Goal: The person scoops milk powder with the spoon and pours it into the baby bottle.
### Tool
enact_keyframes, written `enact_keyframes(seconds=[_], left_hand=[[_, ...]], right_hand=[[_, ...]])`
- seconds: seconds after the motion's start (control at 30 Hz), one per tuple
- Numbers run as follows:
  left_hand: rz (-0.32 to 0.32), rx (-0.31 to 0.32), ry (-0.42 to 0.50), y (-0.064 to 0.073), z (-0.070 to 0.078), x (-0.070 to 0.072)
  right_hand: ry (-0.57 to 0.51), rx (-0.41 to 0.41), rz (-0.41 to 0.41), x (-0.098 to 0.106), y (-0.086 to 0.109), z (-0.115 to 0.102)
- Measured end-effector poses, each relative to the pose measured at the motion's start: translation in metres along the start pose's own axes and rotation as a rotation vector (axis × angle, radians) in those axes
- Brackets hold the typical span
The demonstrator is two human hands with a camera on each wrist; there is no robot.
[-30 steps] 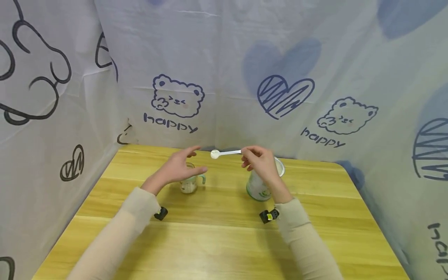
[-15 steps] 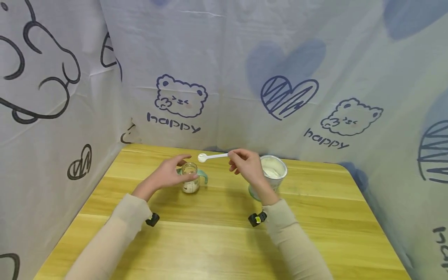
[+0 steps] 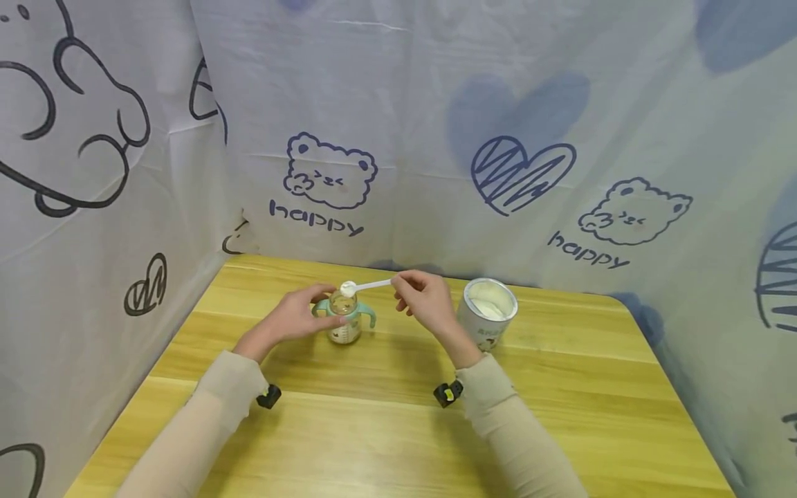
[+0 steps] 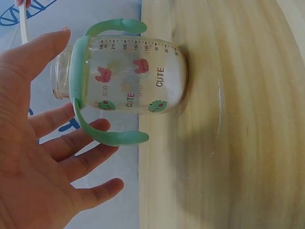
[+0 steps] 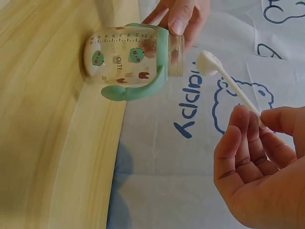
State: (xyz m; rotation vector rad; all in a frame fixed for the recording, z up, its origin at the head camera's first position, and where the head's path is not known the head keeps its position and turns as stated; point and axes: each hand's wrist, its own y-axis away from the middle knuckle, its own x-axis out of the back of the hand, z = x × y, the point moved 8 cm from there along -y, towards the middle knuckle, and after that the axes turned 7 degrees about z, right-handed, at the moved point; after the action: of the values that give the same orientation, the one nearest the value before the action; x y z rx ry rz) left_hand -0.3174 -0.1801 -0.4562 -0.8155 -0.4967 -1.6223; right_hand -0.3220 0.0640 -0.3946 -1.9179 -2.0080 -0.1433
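My right hand [image 5: 259, 174] pinching a white scoop [image 5: 233, 87] by its handle end, powder [image 3: 346, 286] in its bowl, just above the upright bottle [image 4: 126, 76], my left hand [image 4: 40, 148] spread wide around the neck, contact unclear from here, can [image 3: 476, 325] off right.

Clerk: Markings on the bottle [image 4: 125, 71]?
Inspector: "CUTE", printed more than once; a graduated scale [image 4: 138, 46], legible at 240, 210, 180, 150, 120, 90 and 60.
Clerk: The hanging cloth [image 3: 423, 138]?
Inspector: "happy", lower case, twice in full in the head view.
Clerk: The can [image 3: 478, 326]?
Inspector: Lettering present on its side; too small to read.
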Motion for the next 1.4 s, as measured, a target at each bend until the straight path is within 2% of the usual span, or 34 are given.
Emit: enact_keyframes(seconds=[0.6,1.4], left_hand=[[0.032,0.044,0.025,0.000,-0.005,-0.002],[0.042,0.039,0.016,0.000,-0.007,-0.004]], right_hand=[[0.045,0.117,0.012,-0.010,0.004,-0.001],[0.127,0.236,0.004,-0.014,0.007,-0.004]])
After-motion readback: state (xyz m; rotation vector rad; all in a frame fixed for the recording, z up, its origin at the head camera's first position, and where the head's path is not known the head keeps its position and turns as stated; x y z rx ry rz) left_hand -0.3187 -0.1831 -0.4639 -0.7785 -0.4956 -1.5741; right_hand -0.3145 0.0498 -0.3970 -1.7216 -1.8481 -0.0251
